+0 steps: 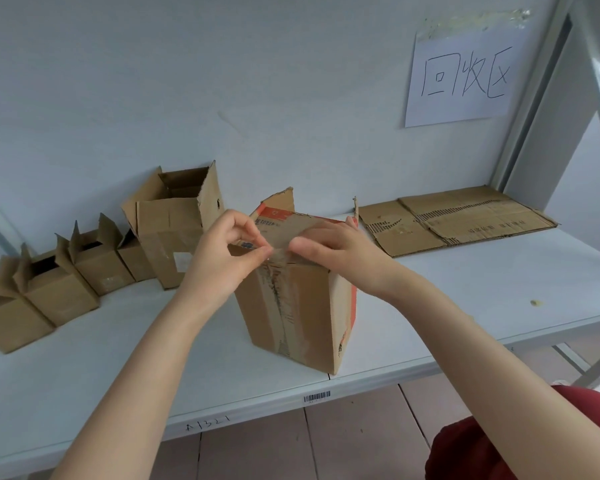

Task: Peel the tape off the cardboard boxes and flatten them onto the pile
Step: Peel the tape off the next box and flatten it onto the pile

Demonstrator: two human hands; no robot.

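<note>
Brown corrugated cardboard box (312, 306) with an orange stripe stands upright on the white metal shelf (465, 306), directly under both hands. The left hand (227, 251) has its thumb and forefinger closed in a tight grip on the loose end of the clear packing tape (286, 299), right at the box's near top edge. The other fingers are curled above. The right hand (336, 247) lies over the closed top flap just right of that grip. Its fingers look fairly straight and press down, and its thumb is just beside the tape end; it holds nothing that I can see.

From the grip, the tape runs straight down the front face of the box toward the shelf, so its long axis is vertical. It also seems to continue back across the top, under the right hand. The left hand is the nearer one to the free end, so a pull would probably follow the strip while the right hand steadies the box.

Well off to the right of the grip, the pile of flattened brown cardboard sheets (465, 220) lies against the wall. To the left stands a row of small open-topped cardboard boxes (66, 289).
</note>
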